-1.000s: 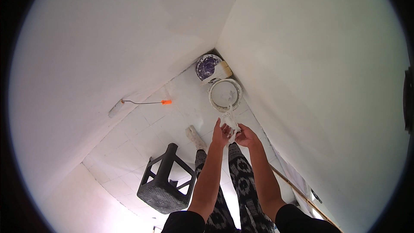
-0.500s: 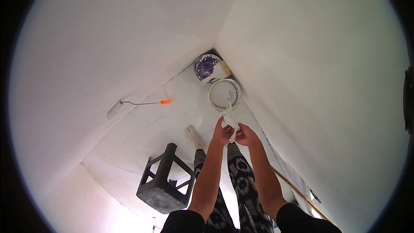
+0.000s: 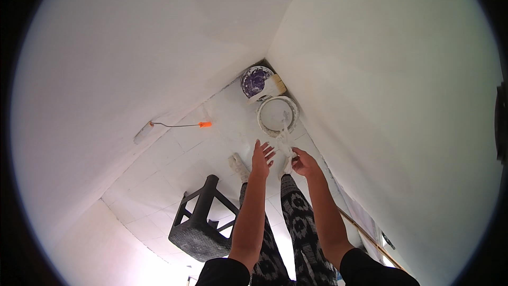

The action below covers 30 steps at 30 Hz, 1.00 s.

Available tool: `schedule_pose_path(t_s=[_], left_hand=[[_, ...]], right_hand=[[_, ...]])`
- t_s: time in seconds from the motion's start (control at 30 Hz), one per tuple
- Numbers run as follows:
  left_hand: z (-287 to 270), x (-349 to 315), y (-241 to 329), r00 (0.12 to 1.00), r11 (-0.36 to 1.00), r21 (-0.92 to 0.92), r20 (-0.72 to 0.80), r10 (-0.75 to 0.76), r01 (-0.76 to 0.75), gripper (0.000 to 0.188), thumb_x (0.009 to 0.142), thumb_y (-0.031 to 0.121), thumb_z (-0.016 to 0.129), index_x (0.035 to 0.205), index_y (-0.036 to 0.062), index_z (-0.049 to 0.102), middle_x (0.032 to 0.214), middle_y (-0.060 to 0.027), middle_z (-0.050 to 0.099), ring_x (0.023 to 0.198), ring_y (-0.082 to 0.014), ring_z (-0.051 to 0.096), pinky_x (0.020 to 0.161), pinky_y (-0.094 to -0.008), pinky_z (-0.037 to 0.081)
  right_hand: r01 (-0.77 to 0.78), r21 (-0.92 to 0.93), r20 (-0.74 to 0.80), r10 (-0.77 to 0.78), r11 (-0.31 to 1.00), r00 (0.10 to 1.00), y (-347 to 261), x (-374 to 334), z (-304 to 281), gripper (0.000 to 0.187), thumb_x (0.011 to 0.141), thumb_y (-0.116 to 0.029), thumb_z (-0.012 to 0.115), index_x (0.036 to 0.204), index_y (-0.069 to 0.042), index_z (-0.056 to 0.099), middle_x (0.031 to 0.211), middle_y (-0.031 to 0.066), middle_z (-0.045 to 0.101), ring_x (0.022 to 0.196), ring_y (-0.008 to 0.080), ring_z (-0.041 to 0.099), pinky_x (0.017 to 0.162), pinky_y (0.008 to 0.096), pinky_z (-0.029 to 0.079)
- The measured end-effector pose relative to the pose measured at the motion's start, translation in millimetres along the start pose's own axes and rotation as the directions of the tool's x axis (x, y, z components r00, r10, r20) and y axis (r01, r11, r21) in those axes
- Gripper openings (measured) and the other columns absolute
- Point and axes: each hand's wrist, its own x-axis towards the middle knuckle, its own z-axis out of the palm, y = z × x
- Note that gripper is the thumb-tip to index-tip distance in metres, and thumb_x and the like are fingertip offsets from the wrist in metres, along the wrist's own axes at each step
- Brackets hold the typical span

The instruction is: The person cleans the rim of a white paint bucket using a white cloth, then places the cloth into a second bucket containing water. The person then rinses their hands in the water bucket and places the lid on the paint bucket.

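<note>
Dark stool [image 3: 198, 226] on floor; orange-handled roller [image 3: 159, 127] by wall; purple-stained bucket [image 3: 255, 80] in corner.

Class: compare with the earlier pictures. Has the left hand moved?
Yes. The left hand has opened and drawn left, away from the white thing in the right hand, judged against the paint bucket.

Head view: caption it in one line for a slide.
Right hand holds a white paint-coated brush above a round white paint bucket; left hand open.

The person wears short black sleeves [image 3: 225, 271] that end near the upper arms at six o'clock, leaving both forearms bare. The trousers [image 3: 296, 222] are black with a pale grey geometric pattern, and a whitish paint-marked shoe [image 3: 238, 166] shows at the foot toward twelve o'clock of the legs.
</note>
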Motion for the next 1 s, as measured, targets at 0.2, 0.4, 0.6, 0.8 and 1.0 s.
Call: schedule_pose_path(t_s=[0.2,0.4,0.6,0.8,1.0], left_hand=[[6,14,-12,0.82,0.636,0.556,0.16,0.549,-0.535,0.046,0.089,0.045,0.055,0.114,0.0077,0.064,0.107,-0.0106,0.066,0.096,-0.0215,0.062,0.085,-0.0394,0.047],[33,-1,-16,0.79,0.334,0.851,0.142,0.596,-0.405,0.035,0.087,0.038,0.057,0.106,0.0112,0.067,0.108,-0.0112,0.065,0.102,-0.0297,0.061,0.087,-0.0466,0.046],[40,-21,-12,0.728,0.16,0.923,0.16,0.667,-0.349,0.027,0.085,0.037,0.058,0.097,0.014,0.068,0.106,-0.0066,0.064,0.102,-0.0301,0.059,0.083,-0.0517,0.043],[38,-31,4,0.664,0.1,0.926,0.183,0.725,-0.365,0.022,0.084,0.034,0.062,0.092,0.0138,0.067,0.095,-0.0054,0.065,0.088,-0.0285,0.063,0.075,-0.0468,0.046],[76,-26,32,0.406,0.16,0.635,0.263,0.875,-0.756,0.032,0.089,0.032,0.061,0.107,0.0051,0.062,0.103,-0.0145,0.063,0.098,-0.0333,0.061,0.084,-0.0435,0.047]], right_hand=[[0.246,-0.326,-0.052,-0.277,0.913,0.959,15,2,9,0.018,0.084,-0.017,0.063,0.098,-0.006,0.062,0.083,0.0032,0.056,0.068,0.0098,0.052,0.049,0.024,0.041],[0.326,-0.484,-0.169,-0.453,0.812,0.875,25,-11,34,0.009,0.087,-0.018,0.064,0.089,-0.009,0.061,0.072,-0.0022,0.056,0.058,0.0071,0.049,0.048,0.0223,0.038],[0.346,-0.462,-0.18,-0.468,0.817,0.865,24,-10,36,0.009,0.086,-0.017,0.063,0.089,-0.009,0.061,0.072,-0.0021,0.056,0.058,0.0075,0.048,0.048,0.0236,0.038],[0.377,-0.44,-0.107,-0.464,0.815,0.879,23,-4,30,0.018,0.083,-0.018,0.065,0.097,-0.005,0.063,0.082,0.0033,0.061,0.068,0.0102,0.056,0.052,0.0244,0.043],[0.367,-0.432,-0.15,-0.467,0.824,0.872,22,-6,43,0.012,0.087,-0.016,0.064,0.092,-0.007,0.06,0.071,-0.0018,0.054,0.058,0.0075,0.048,0.048,0.0241,0.037]])
